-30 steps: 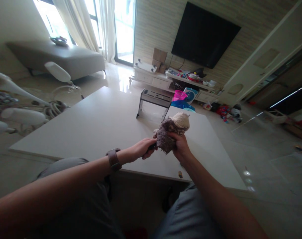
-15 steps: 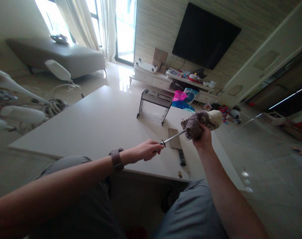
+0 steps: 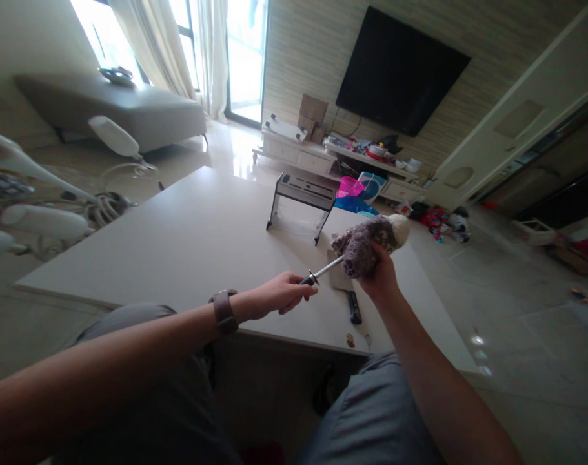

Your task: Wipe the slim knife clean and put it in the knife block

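My left hand point(image 3: 280, 294), with a brown watch on its wrist, is wrapped around the black handle of a honing steel point(image 3: 330, 265). The metal rod slants up to the right, and its far end is hidden by a fuzzy grey-brown and cream cloth point(image 3: 364, 248). Gripping that bunched cloth is my right hand point(image 3: 381, 271); the fingers behind it are hidden. Under the rod, a cleaver point(image 3: 354, 307) lies flat on the table, black handle toward me, its blade partly covered by the cloth. Two small items, one a brownish piece point(image 3: 350, 340), lie by the table's near edge.
The white table point(image 3: 177, 245) spans the space before my knees. On its far side stands a knife holder point(image 3: 306, 188) with a slotted top and clear front. Beyond are a pink basket point(image 3: 350, 186), a TV cabinet point(image 3: 294, 152) and a grey bench point(image 3: 143, 116).
My right hand and the cloth have moved left and slightly down along the rod, toward the handle. The left hand with the honing steel has shifted slightly left.
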